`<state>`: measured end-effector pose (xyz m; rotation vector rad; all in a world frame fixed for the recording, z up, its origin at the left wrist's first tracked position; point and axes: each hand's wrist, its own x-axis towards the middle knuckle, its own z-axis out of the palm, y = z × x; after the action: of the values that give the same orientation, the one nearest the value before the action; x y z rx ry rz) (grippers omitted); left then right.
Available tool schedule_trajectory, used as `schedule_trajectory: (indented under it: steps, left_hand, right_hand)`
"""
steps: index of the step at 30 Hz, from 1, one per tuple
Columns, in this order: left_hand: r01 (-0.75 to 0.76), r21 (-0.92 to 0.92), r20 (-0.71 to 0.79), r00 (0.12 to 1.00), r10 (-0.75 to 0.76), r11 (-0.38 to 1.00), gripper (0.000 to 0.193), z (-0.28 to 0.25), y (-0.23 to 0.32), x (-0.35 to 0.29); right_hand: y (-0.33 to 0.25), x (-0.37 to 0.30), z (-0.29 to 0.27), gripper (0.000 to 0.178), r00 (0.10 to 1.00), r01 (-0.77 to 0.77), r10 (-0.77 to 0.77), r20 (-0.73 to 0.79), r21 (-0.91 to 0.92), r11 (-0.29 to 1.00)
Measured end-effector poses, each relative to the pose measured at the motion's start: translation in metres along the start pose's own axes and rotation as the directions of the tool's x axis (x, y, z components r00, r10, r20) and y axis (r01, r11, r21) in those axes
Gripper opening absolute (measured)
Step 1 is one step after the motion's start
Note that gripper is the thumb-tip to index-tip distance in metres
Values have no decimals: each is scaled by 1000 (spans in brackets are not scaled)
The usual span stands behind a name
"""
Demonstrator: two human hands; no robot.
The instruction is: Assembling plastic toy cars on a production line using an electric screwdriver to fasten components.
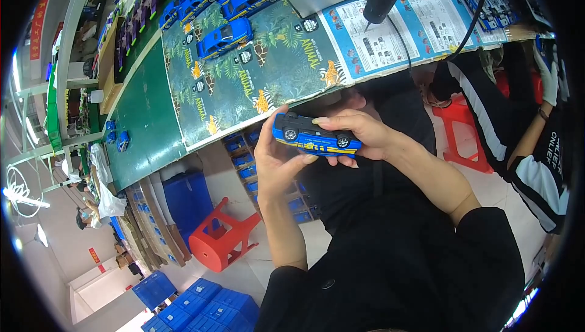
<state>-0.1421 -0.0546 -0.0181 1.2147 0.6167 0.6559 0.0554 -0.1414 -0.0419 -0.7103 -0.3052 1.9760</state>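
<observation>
Obs.: the blue toy car (322, 144) is held up in the air, just off the near edge of the surface (137, 143), above the worker's lap. Left hand (275, 170) closes around one end, thumb on the lower side; right hand (368, 135) grips the other end, thumb laid along the underside, fingers curled beneath.

Risk 1 (main one, from where I stand): a drop. Nothing visible supports the car but the two hands; the likely cause would be one hand letting go while the other grips only by the fingertips. It could then hit the lap or the tiled floor (248, 268).

Risk 2: scuffed paint, if the body knocks the surface's edge or rubs against the finished-looking blue car (225, 38) standing there.

Risk 3: thumb pressure might strain a wheel or axle; a judgement, not seen.

Appearance: glossy blue shell, yellow band and markings along the flank, matte black underside rolled upward, dark tyres with silvery hubs. No crack or loose part shows; the covered portions, I cannot tell.
</observation>
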Motion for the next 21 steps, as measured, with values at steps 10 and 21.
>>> schedule_trajectory:
  steps: [10,21]
  left_hand:
    - [-24,28,0,1000,24,999,85,3,-2,3]
    - [3,-4,-130,991,-3,1000,50,1,12,-6]
  right_hand:
    - [4,2,0,41,996,69,-65,-57,70,995]
    - [0,-7,25,49,767,372,-642,2,-816,442]
